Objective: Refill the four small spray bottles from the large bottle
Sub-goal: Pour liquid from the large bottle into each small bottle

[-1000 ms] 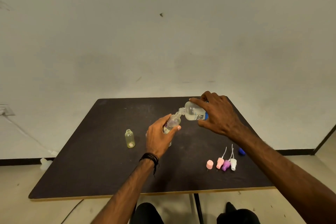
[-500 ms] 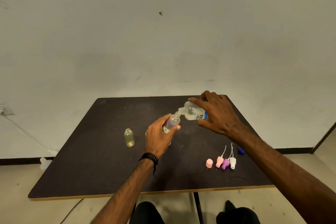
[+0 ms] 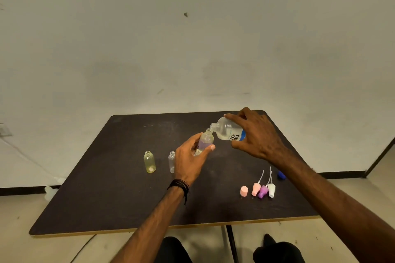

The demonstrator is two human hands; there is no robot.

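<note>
A yellow small bottle (image 3: 149, 162) stands at 9 o'clock on the dark table (image 3: 102, 188), with lots of bare top toward the near edge. Beside a clear bottle (image 3: 172, 162), the left hand (image 3: 190, 162) wraps around a small spray bottle (image 3: 205, 141). At 1 o'clock the right hand (image 3: 256, 134) grips the tipped large bottle (image 3: 227, 132); its label letters are cut off. Spray caps (image 3: 259, 190) lie at 4 o'clock.

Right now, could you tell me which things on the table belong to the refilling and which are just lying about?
In use: large bottle, right hand; small bottle, left hand; yellow bottle; clear bottle; spray tops.
Idle: blue cap, pink cap.
</note>
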